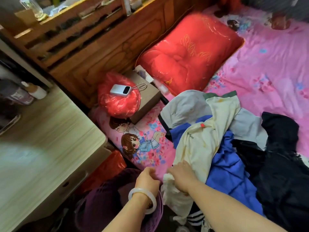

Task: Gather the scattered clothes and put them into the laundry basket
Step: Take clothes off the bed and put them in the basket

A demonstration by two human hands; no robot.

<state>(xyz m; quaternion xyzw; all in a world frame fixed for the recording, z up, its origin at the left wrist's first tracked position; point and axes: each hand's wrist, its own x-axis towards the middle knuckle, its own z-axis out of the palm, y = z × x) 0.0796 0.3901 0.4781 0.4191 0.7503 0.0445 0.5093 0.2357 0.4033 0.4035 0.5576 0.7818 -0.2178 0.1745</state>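
**Two hands at the bed edge, four garments heaped**

The clothes pile lies on the pink sheet (267, 67) at 4 o'clock: one cream shirt (200, 141), one blue garment (229, 164), one grey garment (182, 104) and one black garment (280, 164), overlapping. The right hand (181, 174) clutches the cream shirt's lower end at 6 o'clock. The left hand (147, 180), wearing one pale bangle (142, 198), has curled fingers; whether it holds cloth I cannot tell. One red pillow (189, 54) lies at 12 o'clock. One power bank (120, 90) sits on one red bag (117, 104) at 10 o'clock.
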